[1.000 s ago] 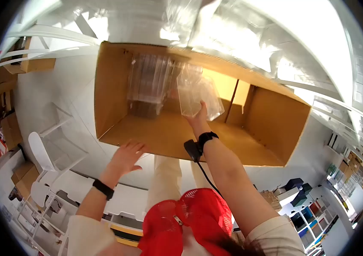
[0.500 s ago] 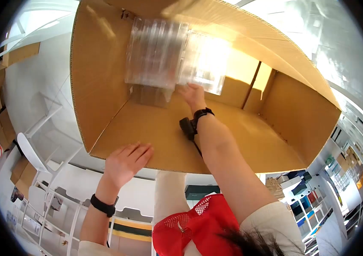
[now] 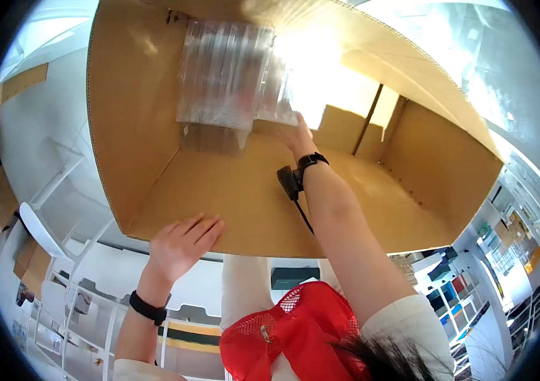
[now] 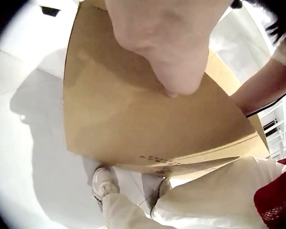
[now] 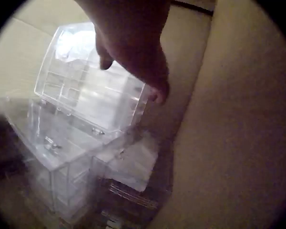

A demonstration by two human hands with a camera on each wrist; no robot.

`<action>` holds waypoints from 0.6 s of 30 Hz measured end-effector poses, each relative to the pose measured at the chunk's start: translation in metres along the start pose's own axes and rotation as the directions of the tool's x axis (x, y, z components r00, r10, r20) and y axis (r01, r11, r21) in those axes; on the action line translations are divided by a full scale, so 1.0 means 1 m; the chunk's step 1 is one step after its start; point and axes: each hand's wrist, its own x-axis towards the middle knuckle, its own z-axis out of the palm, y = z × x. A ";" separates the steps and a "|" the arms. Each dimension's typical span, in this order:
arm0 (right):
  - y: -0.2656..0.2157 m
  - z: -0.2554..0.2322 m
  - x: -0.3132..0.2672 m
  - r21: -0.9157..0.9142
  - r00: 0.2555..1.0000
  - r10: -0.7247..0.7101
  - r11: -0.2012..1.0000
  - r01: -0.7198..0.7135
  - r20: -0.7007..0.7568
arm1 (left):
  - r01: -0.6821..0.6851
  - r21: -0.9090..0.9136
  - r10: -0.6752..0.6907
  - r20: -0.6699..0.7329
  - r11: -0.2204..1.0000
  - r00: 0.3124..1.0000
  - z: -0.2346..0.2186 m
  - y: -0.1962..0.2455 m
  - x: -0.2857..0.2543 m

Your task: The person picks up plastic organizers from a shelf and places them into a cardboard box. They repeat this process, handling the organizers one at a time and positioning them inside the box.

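A large cardboard box [image 3: 447,152] lies with its opening toward me. Several clear plastic cases [image 3: 219,76] stand in a row at its inner left, above a smaller clear container [image 3: 213,138]. Beside the row is another clear case [image 3: 277,95], partly lost in glare. My right hand [image 3: 296,136] reaches to this case's right end, fingers extended along it. In the right wrist view, thumb and fingers are at the corner of a clear compartmented case [image 5: 76,90]. My left hand [image 3: 181,247] rests on the box's front edge, fingers straight.
Bright sunlight falls on the box's back wall. A white chair [image 3: 41,228] stands at left, with smaller cardboard boxes [image 3: 32,263] behind it. White shelving [image 3: 92,317] is below left, and more shelves [image 3: 454,292] are at lower right.
My right hand carried a clear case into the cardboard box and set it against the row; the case then shifted left. My left hand came down onto the front edge. The head view moved closer.
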 end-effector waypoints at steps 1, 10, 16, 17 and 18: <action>-0.014 -0.006 0.005 -0.076 0.962 -0.131 0.990 0.116 -0.241 | 0.001 0.002 -0.001 -0.001 1.000 1.000 -0.002 0.000 0.001; -0.093 0.022 0.009 -0.600 0.852 -0.332 0.607 0.521 0.404 | 0.005 -0.026 -0.005 -0.004 1.000 1.000 0.000 0.000 0.002; -0.103 0.021 0.016 -0.740 0.848 -0.282 0.415 0.529 0.449 | -0.002 0.011 0.002 0.031 1.000 1.000 -0.003 0.001 0.003; -0.100 0.026 0.011 -0.766 0.849 -0.333 0.379 0.519 0.410 | 0.011 -0.004 -0.010 0.042 1.000 0.999 -0.004 0.004 0.002; -0.101 0.034 -0.001 -0.791 0.841 -0.391 0.341 0.509 0.373 | 0.021 -0.018 -0.020 0.046 1.000 0.999 -0.003 0.005 0.001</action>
